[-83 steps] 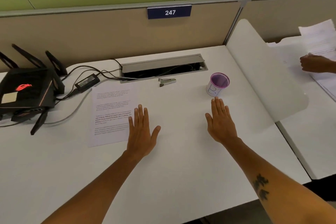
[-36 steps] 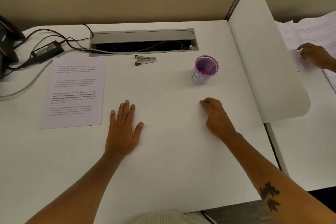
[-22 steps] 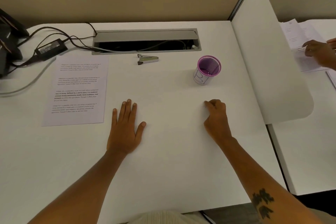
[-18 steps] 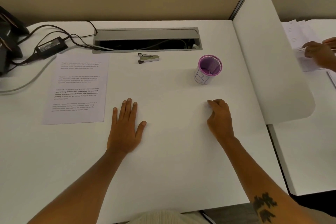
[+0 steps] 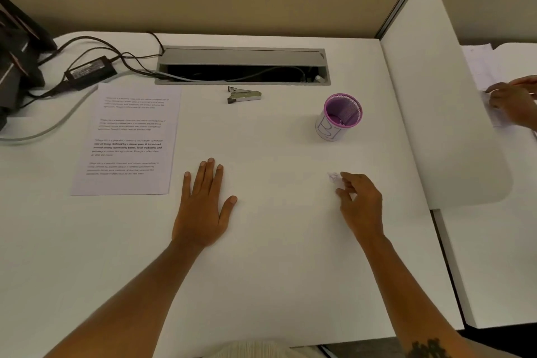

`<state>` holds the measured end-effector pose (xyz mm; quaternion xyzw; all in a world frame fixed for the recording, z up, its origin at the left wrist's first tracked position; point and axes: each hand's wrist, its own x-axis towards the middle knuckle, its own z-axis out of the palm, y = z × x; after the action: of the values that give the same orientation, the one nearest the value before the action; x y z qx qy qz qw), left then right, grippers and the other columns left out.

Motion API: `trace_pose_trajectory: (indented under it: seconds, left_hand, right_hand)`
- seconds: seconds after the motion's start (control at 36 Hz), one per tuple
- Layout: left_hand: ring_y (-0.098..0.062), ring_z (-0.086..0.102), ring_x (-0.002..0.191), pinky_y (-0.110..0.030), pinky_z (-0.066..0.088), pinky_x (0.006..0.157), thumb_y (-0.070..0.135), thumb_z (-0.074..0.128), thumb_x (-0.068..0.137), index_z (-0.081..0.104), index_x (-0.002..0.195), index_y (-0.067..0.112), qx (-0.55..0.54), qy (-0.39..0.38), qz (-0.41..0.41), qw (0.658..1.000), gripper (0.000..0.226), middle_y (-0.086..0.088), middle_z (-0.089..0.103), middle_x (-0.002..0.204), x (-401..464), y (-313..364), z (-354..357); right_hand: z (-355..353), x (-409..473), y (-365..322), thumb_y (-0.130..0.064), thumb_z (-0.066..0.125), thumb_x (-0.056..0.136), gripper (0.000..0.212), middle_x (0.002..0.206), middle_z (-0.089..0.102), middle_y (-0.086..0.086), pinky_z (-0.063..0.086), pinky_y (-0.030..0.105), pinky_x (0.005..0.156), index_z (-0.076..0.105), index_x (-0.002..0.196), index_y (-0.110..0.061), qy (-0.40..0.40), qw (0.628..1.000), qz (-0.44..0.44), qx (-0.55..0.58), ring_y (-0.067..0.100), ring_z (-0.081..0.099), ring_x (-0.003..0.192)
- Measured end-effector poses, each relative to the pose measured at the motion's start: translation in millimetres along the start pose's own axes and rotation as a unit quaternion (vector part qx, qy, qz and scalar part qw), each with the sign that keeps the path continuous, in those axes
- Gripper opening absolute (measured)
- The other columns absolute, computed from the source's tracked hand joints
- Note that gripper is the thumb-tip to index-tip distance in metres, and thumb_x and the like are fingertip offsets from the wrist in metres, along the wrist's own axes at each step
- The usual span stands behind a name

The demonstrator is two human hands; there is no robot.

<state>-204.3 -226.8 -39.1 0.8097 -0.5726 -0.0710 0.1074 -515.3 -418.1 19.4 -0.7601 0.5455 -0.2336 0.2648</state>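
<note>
My left hand point(image 5: 203, 206) lies flat on the white desk point(image 5: 276, 270), palm down with the fingers straight. My right hand point(image 5: 360, 203) hovers to the right of it with its fingers loosely curled. A small pale, blurred thing point(image 5: 333, 177) sits at its fingertips, pinched there as far as I can see. A purple mesh cup point(image 5: 340, 116) with a white paper label stands upright beyond my right hand. A small metal staple remover point(image 5: 244, 95) lies near the cable slot. A printed sheet point(image 5: 128, 139) lies flat to the left of my left hand.
An open cable tray point(image 5: 242, 67) runs along the desk's back. A black power brick point(image 5: 90, 70), its cables and a black router point(image 5: 17, 52) are at the far left. A white divider point(image 5: 444, 102) bounds the right side. Beyond it, another person's hand point(image 5: 511, 102) rests on papers.
My right hand went from flat to a curled fist on the desk; now its fingers reach forward with a small pale thing at their tips. The left hand has stayed flat.
</note>
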Motion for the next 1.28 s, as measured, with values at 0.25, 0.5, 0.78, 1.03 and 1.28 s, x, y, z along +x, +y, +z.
trace_pose_trajectory:
  seconds: [0.25, 0.5, 0.78, 1.03, 1.28]
  left_hand:
    - [-0.022, -0.001, 0.171, -0.055, 0.004, 0.138, 0.058, 0.025, 0.112, 0.01, 0.174, 0.014, 0.002, -0.002, 0.001, 1.0, 0.078, -0.008, 0.003, 0.184, 0, -1, 1]
    - [-0.023, 0.0, 0.171, -0.057, 0.006, 0.138, 0.058, 0.025, 0.112, 0.012, 0.174, 0.012, 0.002, -0.014, -0.004, 1.0, 0.078, -0.009, 0.005, 0.184, 0, 2, -4]
    - [-0.023, -0.001, 0.171, -0.057, 0.006, 0.138, 0.059, 0.023, 0.112, 0.012, 0.174, 0.013, 0.001, -0.019, -0.007, 1.0, 0.079, -0.009, 0.005, 0.184, 0, 3, -6]
    - [-0.023, -0.001, 0.171, -0.056, 0.006, 0.138, 0.059, 0.024, 0.112, 0.011, 0.174, 0.013, 0.0, -0.021, -0.008, 1.0, 0.079, -0.008, 0.003, 0.184, 0, 3, -6]
    - [-0.022, -0.004, 0.171, -0.056, 0.006, 0.138, 0.061, 0.022, 0.112, 0.009, 0.174, 0.014, 0.008, -0.022, -0.006, 1.0, 0.079, -0.008, 0.001, 0.184, 0, 2, -4]
  right_hand:
    - [10, 16, -14, 0.009, 0.069, 0.094, 0.021, 0.106, 0.076, 0.013, 0.046, 0.005, 0.095, 0.076, 0.112, 0.002, 0.026, 0.999, -0.036, -0.011, 0.025, 0.073, 0.098]
    - [5, 18, -2, 0.005, 0.064, 0.098, 0.039, 0.142, 0.061, 0.015, 0.042, 0.028, 0.108, 0.069, 0.135, -0.005, -0.117, 0.977, -0.118, -0.132, 0.031, 0.053, 0.134]
    - [-1, 21, -8, 0.015, 0.068, 0.088, 0.035, 0.115, 0.072, 0.02, 0.061, 0.045, 0.08, 0.073, 0.121, 0.005, -0.151, 0.955, -0.152, -0.205, 0.039, 0.067, 0.102]
    - [2, 30, -10, 0.025, 0.067, 0.075, 0.029, 0.092, 0.073, 0.022, 0.061, 0.047, 0.064, 0.075, 0.098, 0.009, -0.157, 0.929, -0.185, -0.278, 0.04, 0.068, 0.082]
    - [9, 29, -10, 0.029, 0.057, 0.069, 0.032, 0.08, 0.066, 0.019, 0.054, 0.045, 0.052, 0.071, 0.088, 0.007, -0.137, 0.924, -0.208, -0.291, 0.035, 0.058, 0.073]
